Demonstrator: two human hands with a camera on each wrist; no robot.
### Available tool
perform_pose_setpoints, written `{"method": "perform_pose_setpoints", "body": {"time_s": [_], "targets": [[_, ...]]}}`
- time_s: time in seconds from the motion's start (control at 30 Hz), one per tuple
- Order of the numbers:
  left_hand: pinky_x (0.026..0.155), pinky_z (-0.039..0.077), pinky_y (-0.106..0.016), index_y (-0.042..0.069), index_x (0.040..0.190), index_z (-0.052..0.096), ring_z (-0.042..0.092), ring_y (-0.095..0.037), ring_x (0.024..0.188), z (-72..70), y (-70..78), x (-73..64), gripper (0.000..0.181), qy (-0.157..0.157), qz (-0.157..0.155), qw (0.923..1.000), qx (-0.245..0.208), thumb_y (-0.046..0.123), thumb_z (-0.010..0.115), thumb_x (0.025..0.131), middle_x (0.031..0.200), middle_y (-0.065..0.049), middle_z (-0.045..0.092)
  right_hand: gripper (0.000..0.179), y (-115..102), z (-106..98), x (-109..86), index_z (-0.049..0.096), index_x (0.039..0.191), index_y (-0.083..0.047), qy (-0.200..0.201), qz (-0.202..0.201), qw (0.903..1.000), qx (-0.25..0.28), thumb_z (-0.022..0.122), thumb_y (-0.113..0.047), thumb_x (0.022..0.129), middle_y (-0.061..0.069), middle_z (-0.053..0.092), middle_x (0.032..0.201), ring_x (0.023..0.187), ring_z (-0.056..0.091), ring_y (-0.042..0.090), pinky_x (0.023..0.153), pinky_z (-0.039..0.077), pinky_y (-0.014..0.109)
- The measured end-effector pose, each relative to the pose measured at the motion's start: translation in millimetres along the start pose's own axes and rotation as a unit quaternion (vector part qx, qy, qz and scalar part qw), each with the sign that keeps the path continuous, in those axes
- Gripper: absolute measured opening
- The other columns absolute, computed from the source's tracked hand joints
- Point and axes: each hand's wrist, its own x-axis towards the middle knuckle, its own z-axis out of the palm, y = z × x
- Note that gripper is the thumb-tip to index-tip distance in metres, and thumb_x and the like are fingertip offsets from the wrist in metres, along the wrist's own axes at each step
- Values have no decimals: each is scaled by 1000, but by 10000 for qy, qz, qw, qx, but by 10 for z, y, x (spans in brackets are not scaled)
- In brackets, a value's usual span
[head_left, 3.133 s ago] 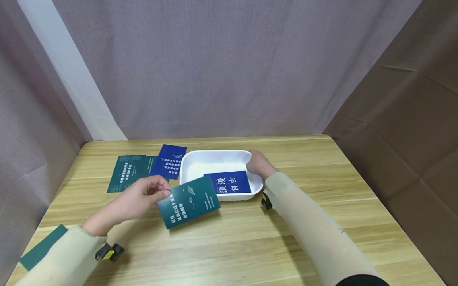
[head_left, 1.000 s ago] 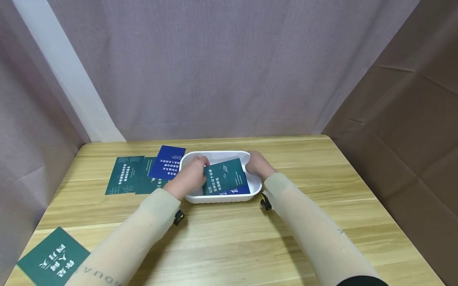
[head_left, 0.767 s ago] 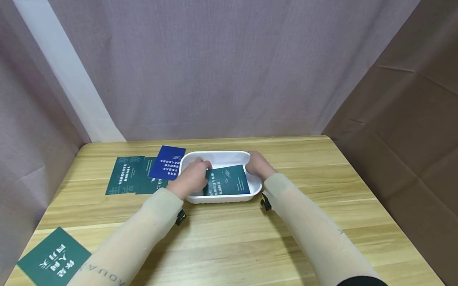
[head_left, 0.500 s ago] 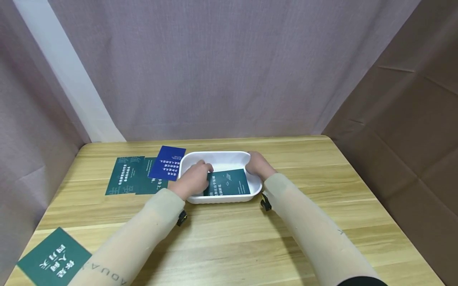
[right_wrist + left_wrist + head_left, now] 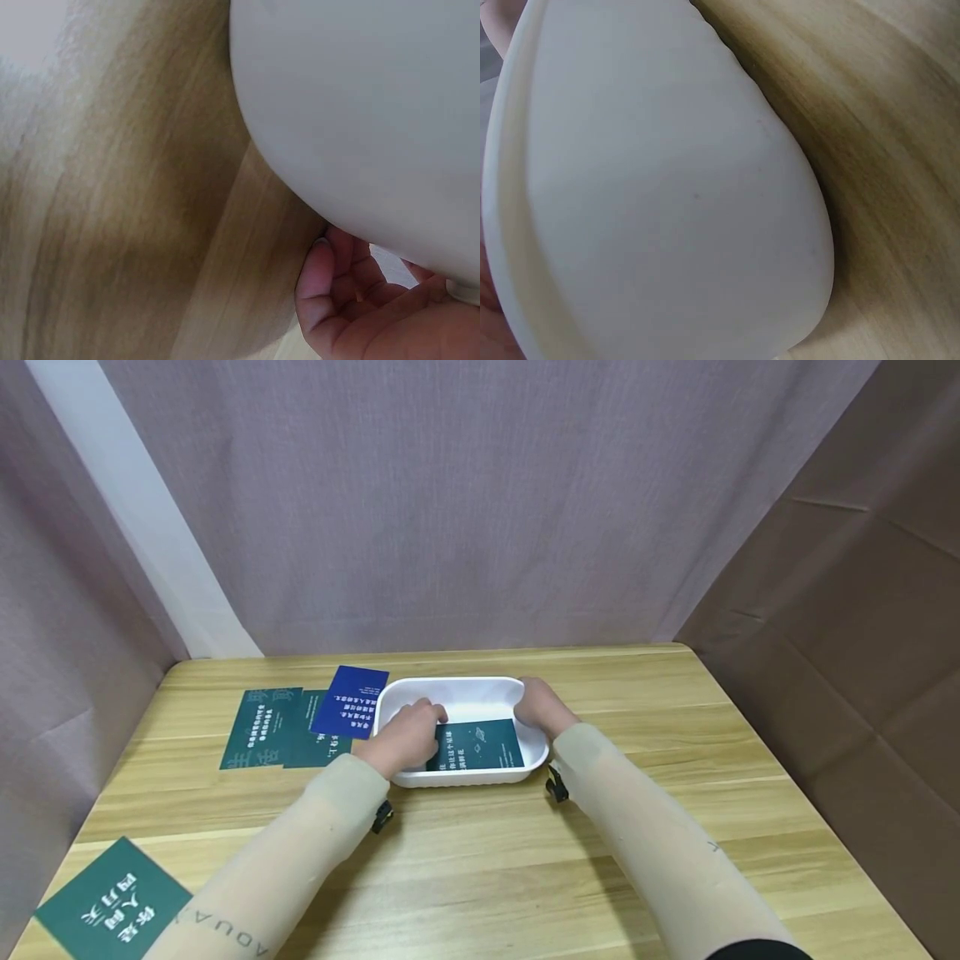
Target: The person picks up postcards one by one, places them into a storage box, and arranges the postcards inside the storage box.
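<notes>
A white tray (image 5: 457, 781) stands at mid-table in the head view. My left hand (image 5: 408, 735) reaches over its left side and holds the left end of a green card (image 5: 483, 745) printed with white text and small planets. That card now lies low in the tray, along the front wall; its left end is hidden by the hand. My right hand (image 5: 542, 706) grips the tray's right end, its curled fingers (image 5: 319, 270) showing against the outer wall in the right wrist view. Mostly the tray's outer wall (image 5: 667, 187) fills the left wrist view.
Left of the tray, a blue card (image 5: 350, 702) overlaps a green card (image 5: 303, 752), with another green card (image 5: 258, 727) beside them. One more green card (image 5: 112, 897) lies at the table's front left, partly behind the left sleeve. Curtains hang behind the table (image 5: 480, 877).
My left hand has carried the green card from in front of the tray into it and lowered it, covering the blue card there. The right hand has stayed on the tray.
</notes>
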Motion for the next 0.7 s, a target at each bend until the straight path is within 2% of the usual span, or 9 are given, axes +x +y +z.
{"method": "perform_pose_setpoints", "body": {"time_s": [0.23,0.47,0.7], "targets": [[100,43,-40,5,128,60,52,-26,103,1,0,4,41,-3,6,10000,60,2,60,87,116,-11,57,67,5,-1,4,36,146,3,-17,-8,10000,-15,48,13,81,23,44,141,126,45,37,105,39,49],[102,42,-40,5,129,59,52,-26,106,14,-12,1,41,-46,-59,10000,19,3,60,88,119,-10,57,64,2,7,8,40,143,3,51,-63,9999,-141,49,13,81,23,49,136,119,50,35,103,42,47],[105,39,-42,4,131,57,52,-29,112,26,-19,14,43,-76,-49,10000,12,2,58,88,123,-12,57,64,6,10,28,39,144,2,12,57,9999,-105,48,13,82,22,47,139,124,47,36,105,40,48]]}}
